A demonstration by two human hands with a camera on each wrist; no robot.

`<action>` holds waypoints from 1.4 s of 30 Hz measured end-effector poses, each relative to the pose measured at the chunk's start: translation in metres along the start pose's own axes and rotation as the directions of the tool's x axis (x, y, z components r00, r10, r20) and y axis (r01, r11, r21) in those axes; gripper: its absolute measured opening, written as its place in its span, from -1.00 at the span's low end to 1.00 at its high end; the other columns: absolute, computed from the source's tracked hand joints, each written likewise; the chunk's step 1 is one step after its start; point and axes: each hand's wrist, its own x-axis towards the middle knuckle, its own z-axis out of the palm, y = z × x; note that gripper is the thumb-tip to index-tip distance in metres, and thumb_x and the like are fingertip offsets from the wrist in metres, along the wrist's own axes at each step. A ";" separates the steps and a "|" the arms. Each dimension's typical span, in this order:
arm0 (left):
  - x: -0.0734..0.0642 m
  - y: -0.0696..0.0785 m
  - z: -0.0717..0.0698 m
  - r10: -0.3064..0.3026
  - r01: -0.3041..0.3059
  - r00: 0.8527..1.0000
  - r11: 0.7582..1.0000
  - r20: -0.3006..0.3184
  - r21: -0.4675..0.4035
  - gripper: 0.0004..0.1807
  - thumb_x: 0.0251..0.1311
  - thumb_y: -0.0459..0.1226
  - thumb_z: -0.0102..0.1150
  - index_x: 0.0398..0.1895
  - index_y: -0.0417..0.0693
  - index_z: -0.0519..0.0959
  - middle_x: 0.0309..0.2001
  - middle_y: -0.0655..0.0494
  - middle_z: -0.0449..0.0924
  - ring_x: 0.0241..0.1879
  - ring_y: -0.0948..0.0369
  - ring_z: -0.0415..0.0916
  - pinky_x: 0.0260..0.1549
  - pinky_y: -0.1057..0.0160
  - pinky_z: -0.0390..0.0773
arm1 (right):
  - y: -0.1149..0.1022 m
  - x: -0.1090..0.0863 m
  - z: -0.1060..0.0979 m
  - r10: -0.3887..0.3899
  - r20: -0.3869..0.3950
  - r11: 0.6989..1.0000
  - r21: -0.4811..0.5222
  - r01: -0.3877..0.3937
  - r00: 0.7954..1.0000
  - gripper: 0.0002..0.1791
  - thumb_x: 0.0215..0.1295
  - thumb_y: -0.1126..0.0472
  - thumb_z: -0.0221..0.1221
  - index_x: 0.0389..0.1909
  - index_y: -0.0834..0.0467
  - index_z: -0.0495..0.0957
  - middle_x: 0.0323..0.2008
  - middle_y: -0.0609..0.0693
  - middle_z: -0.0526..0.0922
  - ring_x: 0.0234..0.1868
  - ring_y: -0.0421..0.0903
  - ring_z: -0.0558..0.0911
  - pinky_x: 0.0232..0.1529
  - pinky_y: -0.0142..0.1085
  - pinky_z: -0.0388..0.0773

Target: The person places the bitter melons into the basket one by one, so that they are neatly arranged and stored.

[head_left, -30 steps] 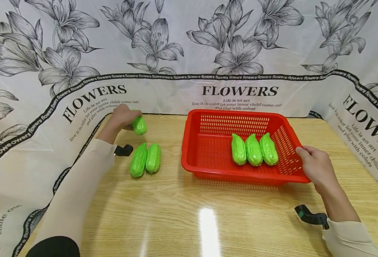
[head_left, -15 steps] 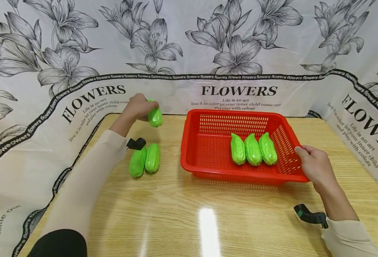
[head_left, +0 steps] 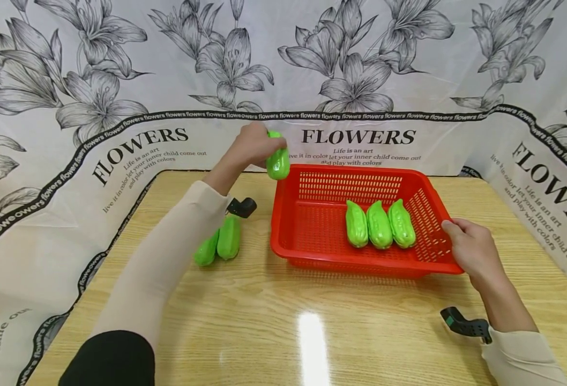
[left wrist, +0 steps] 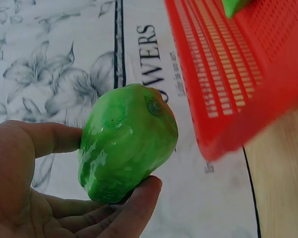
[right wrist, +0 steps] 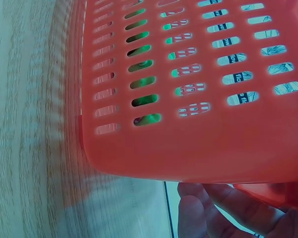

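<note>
My left hand (head_left: 256, 146) grips a glossy green gourd-shaped fruit (head_left: 278, 161) above the back left corner of the red plastic basket (head_left: 277, 238). In the left wrist view, thumb and fingers hold the fruit (left wrist: 129, 139) by its sides, its blunt end showing, with the basket (left wrist: 213, 134) to its right. My right hand (head_left: 476, 249) holds the basket's right rim; the right wrist view shows its fingers (right wrist: 191, 215) at the rim's edge. Three similar green fruits (head_left: 380, 225) lie side by side in the right part of the basket.
Two more green fruits (head_left: 229, 238) lie on the wooden table (head_left: 245, 321) left of the basket, one partly hidden by the left forearm and wrist camera (head_left: 242, 207). A flower-printed cloth (head_left: 245, 69) stands behind the table and along its sides.
My left hand has lifted the green fruit and carried it rightward, from above the table's back left to the basket's back left corner. The right hand and the basket have stayed in place.
</note>
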 end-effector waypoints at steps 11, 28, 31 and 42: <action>0.004 0.034 0.039 0.046 -0.049 0.996 0.998 0.078 0.038 -0.75 0.28 -0.16 0.19 -0.31 -0.20 0.51 -0.35 -0.03 0.50 -0.46 0.11 0.58 -0.35 0.10 0.75 | 0.000 -0.001 0.000 0.003 -0.005 1.000 -0.002 -0.003 1.000 -0.25 0.61 -0.12 -0.24 0.44 0.46 0.21 0.16 0.46 0.46 -0.37 -0.36 0.54 -0.43 -0.40 0.62; 0.005 0.057 0.103 0.079 -0.114 0.963 0.986 0.258 0.125 -0.81 0.22 -0.21 0.20 -0.31 -0.18 0.52 -0.37 -0.03 0.58 -0.52 0.07 0.65 -0.49 0.15 0.72 | 0.002 0.001 -0.001 -0.010 0.000 1.000 0.003 0.010 1.000 -0.28 0.62 -0.09 -0.23 0.41 0.48 0.25 0.13 0.47 0.47 -0.38 -0.35 0.55 -0.44 -0.37 0.62; 0.006 0.055 0.113 0.043 -0.083 0.956 0.988 0.291 0.127 -0.83 0.22 -0.22 0.18 -0.34 -0.16 0.51 -0.41 0.00 0.53 -0.53 0.07 0.63 -0.44 0.11 0.74 | 0.002 0.001 0.000 -0.011 0.005 1.000 0.010 0.011 1.000 -0.28 0.62 -0.09 -0.23 0.41 0.48 0.25 0.13 0.47 0.48 -0.38 -0.35 0.56 -0.44 -0.37 0.63; 0.007 0.047 0.132 -0.044 0.011 0.931 0.996 0.362 0.091 -0.83 0.24 -0.25 0.17 -0.25 -0.17 0.44 -0.30 -0.05 0.52 -0.43 0.05 0.64 -0.40 0.07 0.75 | 0.002 0.001 -0.001 -0.013 0.000 1.000 0.002 0.013 1.000 -0.27 0.61 -0.10 -0.23 0.41 0.48 0.25 0.14 0.46 0.47 -0.38 -0.35 0.54 -0.44 -0.38 0.61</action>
